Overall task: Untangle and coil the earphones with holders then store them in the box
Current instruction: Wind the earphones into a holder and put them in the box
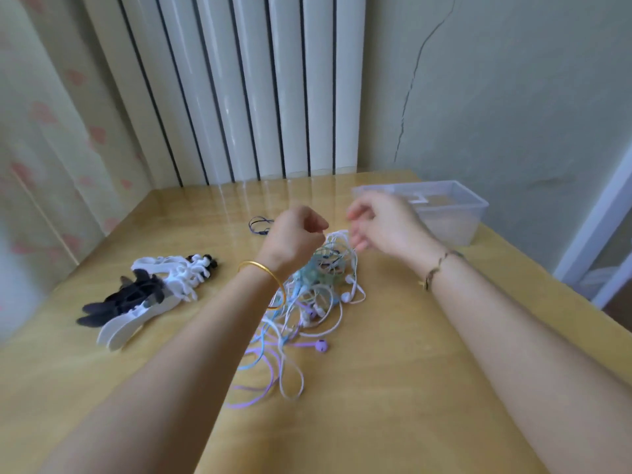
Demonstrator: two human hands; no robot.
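A tangle of white, blue, green and purple earphones (307,302) lies on the wooden table (376,405), partly under my left wrist. My left hand (295,230) hovers over the far end of the tangle with its fingers curled; whether it pinches a cable is hidden. My right hand (379,220) is beside it, blurred, its fingers bent down at a white cable. A pile of white and black holders (147,295) lies to the left. The clear plastic box (458,213) stands at the back right, lid off.
A thin dark cord (260,224) lies alone behind my left hand. White radiator columns (256,97) rise behind the table. A curtain (44,148) hangs at the left. The table's right edge runs diagonally past the box.
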